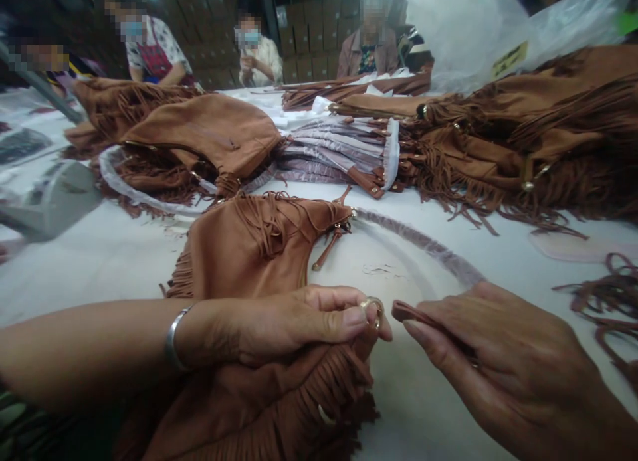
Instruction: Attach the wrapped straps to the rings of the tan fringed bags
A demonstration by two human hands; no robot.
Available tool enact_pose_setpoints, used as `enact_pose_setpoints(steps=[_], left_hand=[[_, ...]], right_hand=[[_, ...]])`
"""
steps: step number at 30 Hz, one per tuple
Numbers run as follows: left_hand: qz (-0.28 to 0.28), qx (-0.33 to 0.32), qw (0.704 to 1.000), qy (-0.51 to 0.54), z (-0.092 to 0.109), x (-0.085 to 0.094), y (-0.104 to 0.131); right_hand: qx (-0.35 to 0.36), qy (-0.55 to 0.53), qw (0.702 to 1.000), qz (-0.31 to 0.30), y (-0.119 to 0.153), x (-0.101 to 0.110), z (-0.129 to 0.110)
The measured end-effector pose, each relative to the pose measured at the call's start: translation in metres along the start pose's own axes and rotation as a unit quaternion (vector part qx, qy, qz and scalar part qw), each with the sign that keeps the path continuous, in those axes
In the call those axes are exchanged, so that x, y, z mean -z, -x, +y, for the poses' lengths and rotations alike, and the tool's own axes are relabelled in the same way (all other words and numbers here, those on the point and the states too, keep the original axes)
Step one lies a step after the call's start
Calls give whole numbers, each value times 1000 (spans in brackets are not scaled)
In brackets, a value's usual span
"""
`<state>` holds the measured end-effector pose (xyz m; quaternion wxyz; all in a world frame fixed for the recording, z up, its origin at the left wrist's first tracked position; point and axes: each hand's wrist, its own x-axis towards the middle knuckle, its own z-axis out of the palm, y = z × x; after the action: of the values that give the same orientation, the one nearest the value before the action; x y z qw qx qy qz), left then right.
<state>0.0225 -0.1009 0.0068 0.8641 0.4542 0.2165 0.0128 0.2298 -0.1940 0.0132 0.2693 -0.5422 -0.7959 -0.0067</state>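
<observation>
A brown fringed handbag [249,265] lies across the table in front of me, its near part spilling towards my lap. My left hand [314,318] pinches a gold metal ring [373,309] at the bag's end between thumb and fingers. Close to the ring on the right, my right hand [503,361] grips the folded brown leather end of the strap [409,311]. A small gap parts the strap end from the ring. The strap's plastic-wrapped length [419,238] curves from my right hand back to the bag's far corner.
Behind the bag lie a bundle of wrapped straps [333,149] and another brown bag [209,132]. More fringed bags [498,142] are heaped at the right, near loose leather strips [613,301]. A grey-white device [60,195] stands at the left. Several people are across the table.
</observation>
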Motion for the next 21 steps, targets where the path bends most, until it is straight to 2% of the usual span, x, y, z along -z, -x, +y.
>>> enact_pose_setpoints(steps=[2, 7, 13, 21], left_hand=[[-2, 25, 999, 24, 2, 3, 1], [44, 65, 996, 39, -5, 11, -1], [25, 48, 995, 79, -9, 19, -9], [16, 32, 999, 41, -2, 17, -13]], right_hand=[[16, 0, 1000, -11, -1, -3, 1], [15, -1, 1000, -16, -5, -5, 2], [1, -34, 999, -27, -7, -11, 3], [-20, -59, 997, -49, -5, -12, 4]])
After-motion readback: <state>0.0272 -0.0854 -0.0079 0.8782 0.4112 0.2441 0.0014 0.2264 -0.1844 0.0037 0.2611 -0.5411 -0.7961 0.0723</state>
